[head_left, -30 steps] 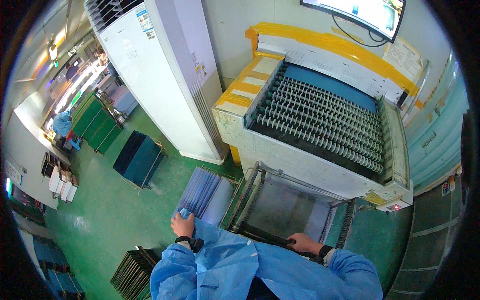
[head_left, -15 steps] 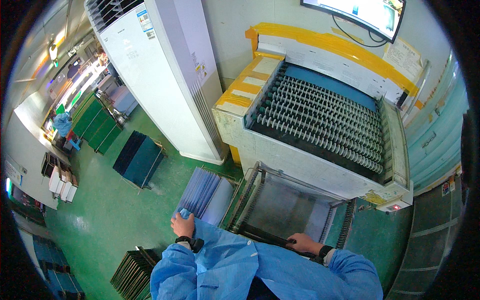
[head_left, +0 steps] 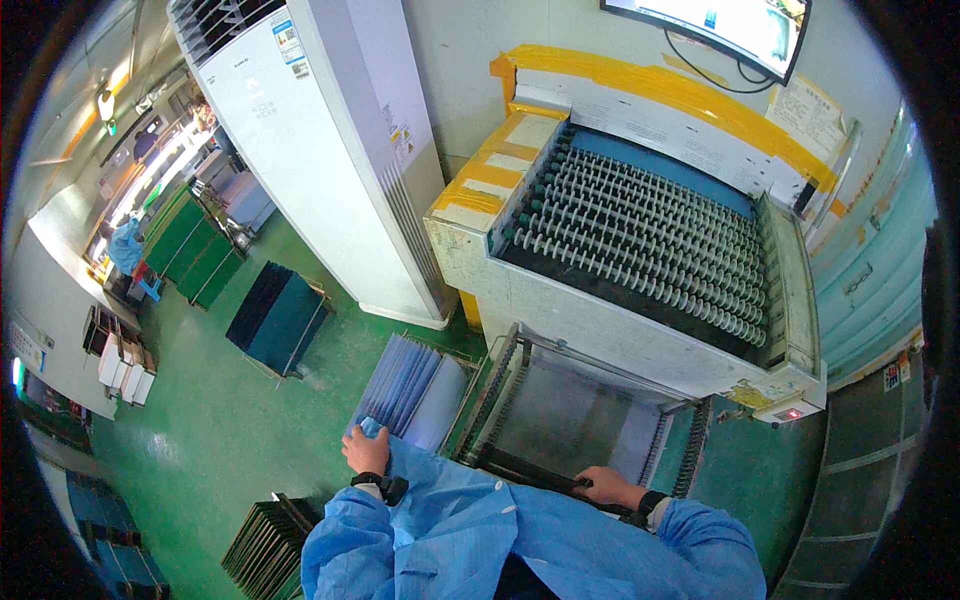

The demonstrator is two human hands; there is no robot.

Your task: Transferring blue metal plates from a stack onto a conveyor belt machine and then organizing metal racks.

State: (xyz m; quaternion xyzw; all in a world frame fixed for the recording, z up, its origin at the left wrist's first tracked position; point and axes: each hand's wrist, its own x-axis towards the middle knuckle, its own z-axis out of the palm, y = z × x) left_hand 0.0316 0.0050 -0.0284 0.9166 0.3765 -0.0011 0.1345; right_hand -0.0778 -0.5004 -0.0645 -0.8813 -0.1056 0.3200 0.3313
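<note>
Two hands on a green-floored shop: left hand [head_left: 364, 449] clasps blue panels [head_left: 410, 388], right hand [head_left: 607, 487] grips rack bar [head_left: 530, 470].

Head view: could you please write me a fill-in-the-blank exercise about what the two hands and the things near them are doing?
1. The left hand touches a stack of pale ____ sheets.
2. The right hand grips the near rail of the slotted metal ____.
3. The grey roller machine has ____ tape on its edges.

Missing words: blue; rack; yellow
</note>
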